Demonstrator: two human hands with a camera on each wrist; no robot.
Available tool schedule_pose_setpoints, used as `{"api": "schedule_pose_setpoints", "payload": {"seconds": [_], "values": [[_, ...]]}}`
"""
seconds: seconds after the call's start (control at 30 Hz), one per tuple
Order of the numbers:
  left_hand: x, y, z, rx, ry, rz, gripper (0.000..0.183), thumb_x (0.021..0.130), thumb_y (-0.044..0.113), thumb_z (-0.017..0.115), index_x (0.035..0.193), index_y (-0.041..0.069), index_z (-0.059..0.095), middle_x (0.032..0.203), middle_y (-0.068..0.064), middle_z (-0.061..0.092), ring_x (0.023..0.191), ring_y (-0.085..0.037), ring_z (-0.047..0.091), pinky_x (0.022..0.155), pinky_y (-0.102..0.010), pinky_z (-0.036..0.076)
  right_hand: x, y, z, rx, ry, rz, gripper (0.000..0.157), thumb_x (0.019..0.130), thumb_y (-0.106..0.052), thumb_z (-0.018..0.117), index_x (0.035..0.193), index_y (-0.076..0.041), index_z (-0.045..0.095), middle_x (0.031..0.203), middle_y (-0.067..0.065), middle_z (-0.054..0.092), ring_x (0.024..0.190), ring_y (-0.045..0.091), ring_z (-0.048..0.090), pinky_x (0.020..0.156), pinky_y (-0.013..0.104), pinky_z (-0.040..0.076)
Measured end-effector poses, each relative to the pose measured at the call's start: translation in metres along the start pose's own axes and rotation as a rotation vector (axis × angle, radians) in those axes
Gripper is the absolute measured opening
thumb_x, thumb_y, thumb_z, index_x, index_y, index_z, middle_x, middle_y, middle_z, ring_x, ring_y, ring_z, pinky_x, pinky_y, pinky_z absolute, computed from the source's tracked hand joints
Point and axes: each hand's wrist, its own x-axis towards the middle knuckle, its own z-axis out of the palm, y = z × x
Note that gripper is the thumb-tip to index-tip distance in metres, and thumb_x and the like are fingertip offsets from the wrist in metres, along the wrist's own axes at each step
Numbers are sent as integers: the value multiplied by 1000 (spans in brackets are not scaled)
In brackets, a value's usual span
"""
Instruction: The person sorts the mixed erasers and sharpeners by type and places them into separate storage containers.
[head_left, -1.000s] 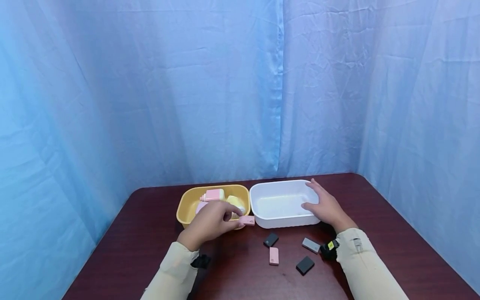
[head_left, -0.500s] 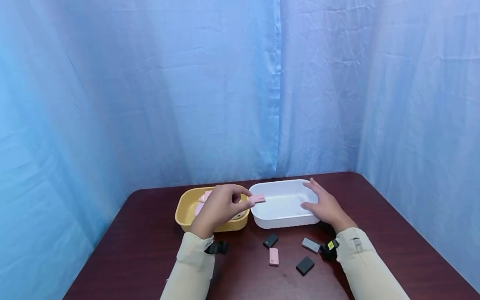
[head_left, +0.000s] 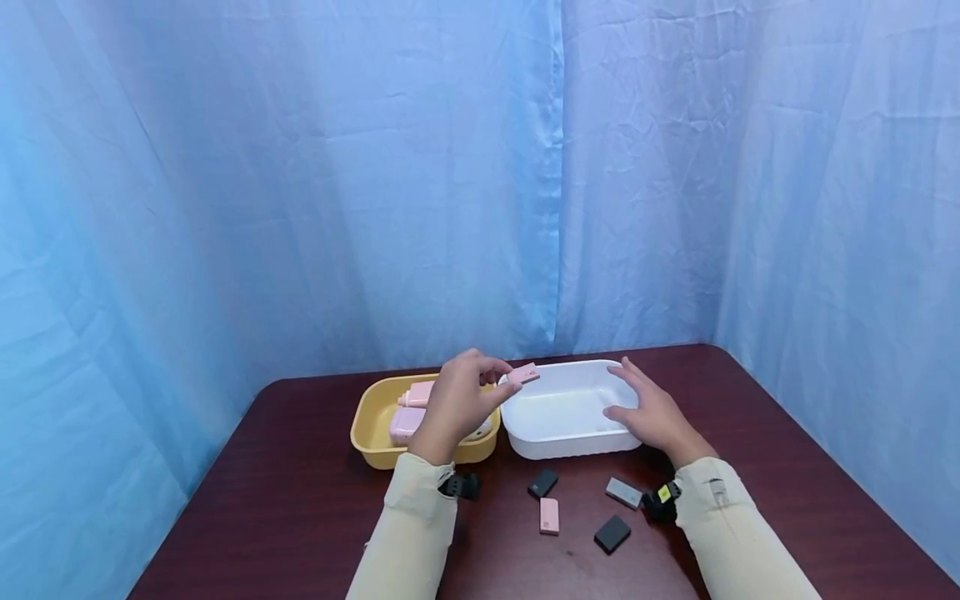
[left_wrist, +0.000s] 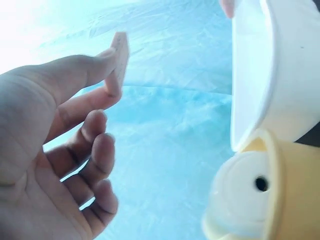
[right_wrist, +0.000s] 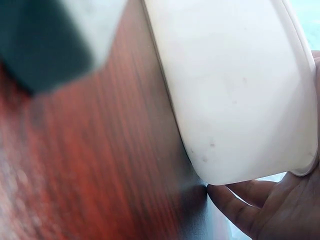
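Between thumb and index finger, my left hand (head_left: 461, 400) pinches a small flat pink block (head_left: 525, 373) with a dark mark on its face. In the head view the block is raised over the back left rim of a white plastic bin (head_left: 577, 446). The left wrist view shows the pinched block (left_wrist: 119, 62) edge-on, the other fingers loosely curled below. My right hand (head_left: 656, 417) holds the white bin's right end, thumb over the rim. Seen from the right wrist, its fingers (right_wrist: 240, 205) reach round the bin's outer corner.
Left of the white bin stands a yellow bin (head_left: 367, 450) with a pink bottle (head_left: 416, 394) and a pale purple item (head_left: 405, 423). In front lie a pink block (head_left: 549, 517), two dark blocks (head_left: 542, 482) and a grey block (head_left: 624, 492). Blue curtains (head_left: 420, 208) surround the table.
My left hand has lifted the pink block from the yellow bin's front right corner, up and rightward to the white bin's back left. The right hand has stayed at the white bin.
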Motion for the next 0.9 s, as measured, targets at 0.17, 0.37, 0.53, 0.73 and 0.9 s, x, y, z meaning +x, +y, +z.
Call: {"api": "schedule_pose_setpoints", "payload": {"seconds": [0.17,0.37,0.53,0.73,0.9], "values": [[1,-3,16,94,56,13,26,90,41,80,106,22,83,103,-1,68,99,-18,57,87,-39,50,0,-2,-4,-1,3,5,75,94,-25,73,160,-15,39,173,15,16,154,48,24,116,72,26],[-1,-6,29,150,60,-8,27,90,45,79,106,25,83,110,1,67,107,-20,55,92,-44,47,-1,-3,-4,8,-13,16,75,95,-24,73,161,-16,38,173,14,16,155,47,22,116,71,25],[-1,-7,35,151,42,-2,26,90,45,79,106,25,83,108,1,66,106,-20,55,91,-43,46,-1,-2,-3,1,-2,8,75,95,-25,73,161,-15,39,173,14,17,154,47,23,116,71,26],[-3,-7,40,179,40,17,26,89,47,80,106,27,83,106,1,67,102,-19,55,89,-42,43,-3,-2,-1,12,-3,12,74,95,-25,72,161,-16,38,173,14,16,154,47,23,116,71,26],[-4,-4,42,185,68,28,25,89,47,81,105,28,84,105,3,67,100,-18,56,87,-41,42,-3,-2,-2,21,2,-1,74,96,-24,72,161,-16,38,173,14,16,155,47,23,116,72,27]]}}
